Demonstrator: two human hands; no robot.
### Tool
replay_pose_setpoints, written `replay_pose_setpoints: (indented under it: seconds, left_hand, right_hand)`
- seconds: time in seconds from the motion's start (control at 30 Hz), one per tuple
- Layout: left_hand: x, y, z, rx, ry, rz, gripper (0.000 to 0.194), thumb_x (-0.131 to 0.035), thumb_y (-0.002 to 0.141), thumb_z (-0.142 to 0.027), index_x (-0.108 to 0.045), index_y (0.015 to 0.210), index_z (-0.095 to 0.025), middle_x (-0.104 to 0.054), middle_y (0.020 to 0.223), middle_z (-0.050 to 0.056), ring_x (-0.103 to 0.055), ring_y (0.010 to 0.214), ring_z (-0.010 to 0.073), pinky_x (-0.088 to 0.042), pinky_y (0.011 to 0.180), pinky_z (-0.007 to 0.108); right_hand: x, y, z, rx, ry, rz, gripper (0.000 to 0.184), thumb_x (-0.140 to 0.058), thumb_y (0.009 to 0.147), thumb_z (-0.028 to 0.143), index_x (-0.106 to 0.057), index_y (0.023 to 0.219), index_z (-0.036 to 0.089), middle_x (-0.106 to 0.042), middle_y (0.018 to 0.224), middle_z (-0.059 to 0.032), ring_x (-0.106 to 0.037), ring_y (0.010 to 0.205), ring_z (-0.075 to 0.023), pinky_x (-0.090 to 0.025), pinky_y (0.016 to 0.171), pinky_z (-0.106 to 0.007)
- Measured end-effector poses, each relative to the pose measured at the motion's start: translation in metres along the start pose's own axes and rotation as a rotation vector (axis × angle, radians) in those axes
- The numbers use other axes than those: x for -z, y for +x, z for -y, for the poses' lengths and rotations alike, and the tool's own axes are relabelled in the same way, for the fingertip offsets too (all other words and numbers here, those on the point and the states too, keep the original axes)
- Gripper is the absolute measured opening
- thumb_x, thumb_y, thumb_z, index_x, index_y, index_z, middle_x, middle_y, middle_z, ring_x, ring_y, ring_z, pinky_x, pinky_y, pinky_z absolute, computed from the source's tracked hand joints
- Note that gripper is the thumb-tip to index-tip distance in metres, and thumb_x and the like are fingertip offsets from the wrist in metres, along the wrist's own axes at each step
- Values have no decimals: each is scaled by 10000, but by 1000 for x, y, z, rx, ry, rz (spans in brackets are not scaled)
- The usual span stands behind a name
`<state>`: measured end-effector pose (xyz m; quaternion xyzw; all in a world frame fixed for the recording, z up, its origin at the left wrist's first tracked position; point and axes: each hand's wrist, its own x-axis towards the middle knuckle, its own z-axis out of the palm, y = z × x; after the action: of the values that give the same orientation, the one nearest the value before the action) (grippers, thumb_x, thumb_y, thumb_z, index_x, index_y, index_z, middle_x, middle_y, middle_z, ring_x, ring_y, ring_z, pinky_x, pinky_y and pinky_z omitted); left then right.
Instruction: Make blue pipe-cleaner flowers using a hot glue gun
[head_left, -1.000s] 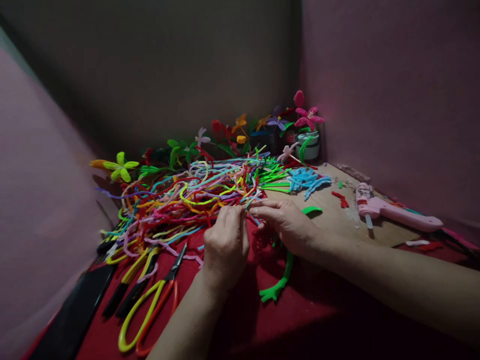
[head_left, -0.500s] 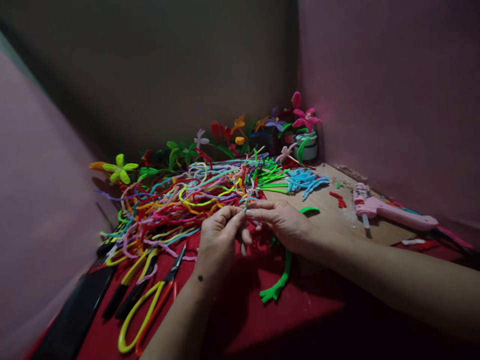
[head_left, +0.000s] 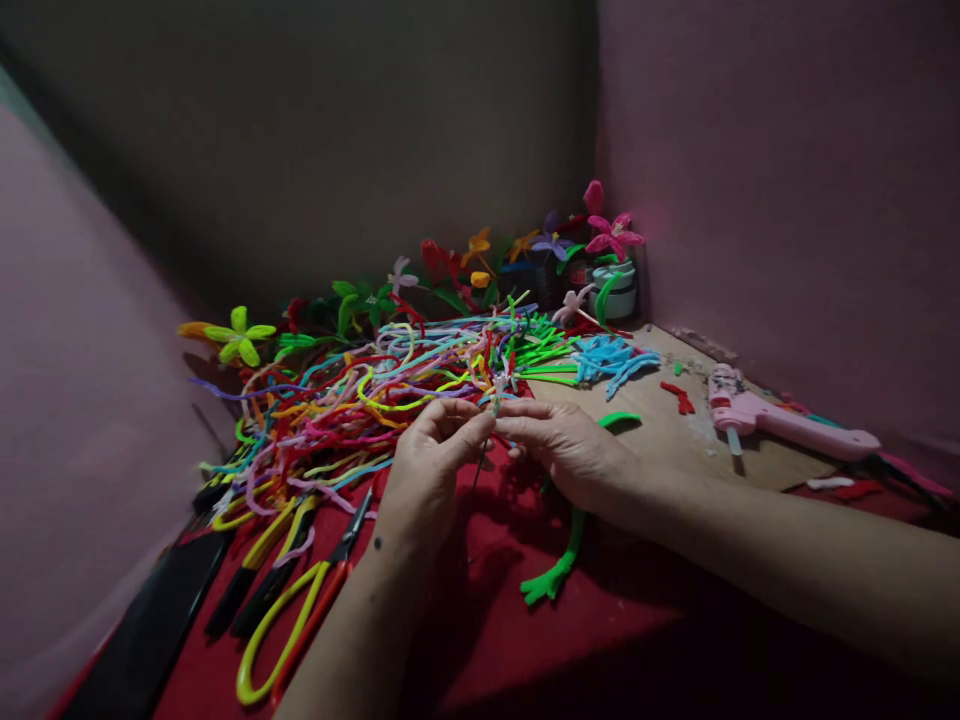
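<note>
My left hand (head_left: 429, 462) and my right hand (head_left: 581, 452) meet in the middle of the view, thumbs and forefingers pinched together. Between their fingertips is a thin dark stem (head_left: 481, 465) with a pale pinkish tip pointing up; what the tip is made of is too small to tell. The stem's lower end slants down below my left thumb. Beneath my right hand lies a green pipe cleaner piece (head_left: 566, 560), partly hidden by the hand, with a frayed end towards me. Just beyond my fingers spreads a tangled pile of coloured pipe cleaners (head_left: 360, 400).
Scissors (head_left: 300, 610) and yellow-and-black pliers (head_left: 259, 560) lie on the red cloth at left, beside a black flat object (head_left: 150, 640). Cardboard (head_left: 645, 390) at right bears blue pieces (head_left: 611, 362) and a pink glue gun (head_left: 780, 415). Fuzzy flowers (head_left: 551, 245) line the back wall.
My left hand has shifted slightly left and its lower fingers have tucked in, so the dark stem below the thumb now shows. My right hand has hardly moved.
</note>
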<state>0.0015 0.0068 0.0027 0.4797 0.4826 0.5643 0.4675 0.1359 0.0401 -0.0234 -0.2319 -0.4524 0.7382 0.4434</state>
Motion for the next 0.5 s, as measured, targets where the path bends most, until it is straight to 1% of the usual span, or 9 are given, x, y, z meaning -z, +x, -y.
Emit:
replay_pose_setpoints:
  seconds: [0.07,0.1,0.17,0.23,0.33,0.5]
  left_hand:
    - [-2,-1,-2,-112,147,-70,201,-720,629,-262,-597,739,-147,-543,618,-44,-483,547,62,-394,534,182]
    - [-3,-2,-4,-133,206,-85,182,-720,624,-255,-604,705,-142,-529,597,-47,-461,538,59,-378,526,179]
    - [-7,-5,-9,-121,253,-99,158,-715,619,-242,-606,645,-130,-528,581,-38,-455,541,66,-371,526,186]
    - [-9,-7,-13,-96,247,-119,139,-706,615,-225,-609,612,-126,-547,581,-26,-464,543,75,-376,530,196]
    - [-9,-10,-18,-82,263,-141,107,-683,619,-207,-613,588,-133,-554,555,-23,-455,516,82,-368,511,205]
    - [-6,-11,-18,-111,348,-82,115,-630,672,-214,-601,586,-143,-525,542,-28,-430,520,85,-350,512,205]
  right_hand:
    - [-1,-2,0,-17,-81,-18,190,-715,646,332,-686,751,177,-599,712,15,-460,557,-71,-313,528,-226]
    - [-2,-4,-1,-36,-110,-16,196,-716,642,345,-691,747,182,-599,710,18,-446,542,-68,-309,528,-231]
    - [-3,-7,-1,-73,-142,1,214,-715,637,369,-697,750,188,-600,714,17,-429,531,-68,-312,535,-240]
    - [-5,-9,-1,-86,-162,10,229,-710,639,387,-696,749,186,-592,711,14,-419,535,-69,-321,544,-244]
    - [-7,-10,2,-106,-188,12,253,-711,624,414,-681,698,174,-538,633,22,-400,523,-71,-327,535,-243]
    - [-9,-11,7,-94,-231,48,263,-709,621,425,-676,668,168,-504,615,25,-396,533,-74,-325,536,-242]
